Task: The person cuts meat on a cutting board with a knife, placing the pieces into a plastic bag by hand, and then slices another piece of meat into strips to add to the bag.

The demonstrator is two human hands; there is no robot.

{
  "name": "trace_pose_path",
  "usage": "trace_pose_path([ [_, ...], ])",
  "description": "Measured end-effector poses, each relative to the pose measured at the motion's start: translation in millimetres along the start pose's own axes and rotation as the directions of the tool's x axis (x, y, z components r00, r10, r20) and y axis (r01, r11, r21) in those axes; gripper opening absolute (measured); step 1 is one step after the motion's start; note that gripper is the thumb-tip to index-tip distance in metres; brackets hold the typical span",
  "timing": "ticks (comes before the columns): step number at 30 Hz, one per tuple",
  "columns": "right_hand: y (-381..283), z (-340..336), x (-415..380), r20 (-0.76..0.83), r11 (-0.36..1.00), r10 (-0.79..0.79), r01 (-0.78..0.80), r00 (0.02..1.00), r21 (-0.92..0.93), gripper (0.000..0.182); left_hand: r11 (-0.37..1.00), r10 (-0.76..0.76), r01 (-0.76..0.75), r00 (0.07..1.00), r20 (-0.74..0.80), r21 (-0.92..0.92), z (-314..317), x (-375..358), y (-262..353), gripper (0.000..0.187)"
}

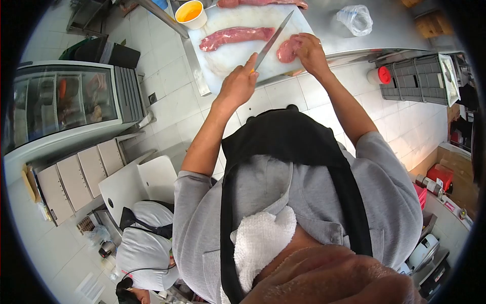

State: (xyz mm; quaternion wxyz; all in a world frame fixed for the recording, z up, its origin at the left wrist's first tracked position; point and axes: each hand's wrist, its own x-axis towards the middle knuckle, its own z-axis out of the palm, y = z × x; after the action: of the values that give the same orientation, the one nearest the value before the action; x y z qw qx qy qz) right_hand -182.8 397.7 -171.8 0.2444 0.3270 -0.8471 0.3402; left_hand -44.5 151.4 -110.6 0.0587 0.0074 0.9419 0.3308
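Observation:
My left hand is closed round the handle of a knife, whose blade slants up and to the right over the white cutting board. On the board's right side, my right hand has its fingers curled on a short piece of raw meat. A long strip of raw meat lies left of the blade. Another long piece of meat lies along the far edge, partly out of view. A white tub with orange contents stands at the board's upper left corner.
A clear plastic bag rests on the steel counter to the right. A glass-fronted cooler stands at left. A grey crate and a red-lidded container are at right. Another person is at lower left.

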Motion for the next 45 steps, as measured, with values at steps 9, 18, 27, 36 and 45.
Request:
trace_pose_path([
  [9,18,6,8,0.309,0.989,0.105,-0.133,0.945,0.071,0.029,0.976,-0.082,0.042,0.980,0.180,0.215,-15,-21,47,0.056],
  [18,20,12,-1,0.271,0.992,0.085,-0.108,0.959,0.071,0.038,0.981,0.014,-0.038,0.992,0.128,0.190,48,67,17,0.058],
  [27,25,2,2,0.261,0.988,0.101,-0.129,0.960,0.090,0.039,0.980,0.004,-0.046,0.977,0.212,0.192,-2,28,50,0.059],
  [36,16,-2,-4,0.277,0.978,0.146,-0.180,0.950,0.102,0.040,0.989,0.148,-0.146,0.979,0.137,-0.028,39,118,29,0.060],
  [45,22,-4,0,0.265,0.982,0.154,-0.176,0.952,0.062,0.039,0.977,-0.018,-0.040,0.964,0.266,0.211,25,50,52,0.061],
])
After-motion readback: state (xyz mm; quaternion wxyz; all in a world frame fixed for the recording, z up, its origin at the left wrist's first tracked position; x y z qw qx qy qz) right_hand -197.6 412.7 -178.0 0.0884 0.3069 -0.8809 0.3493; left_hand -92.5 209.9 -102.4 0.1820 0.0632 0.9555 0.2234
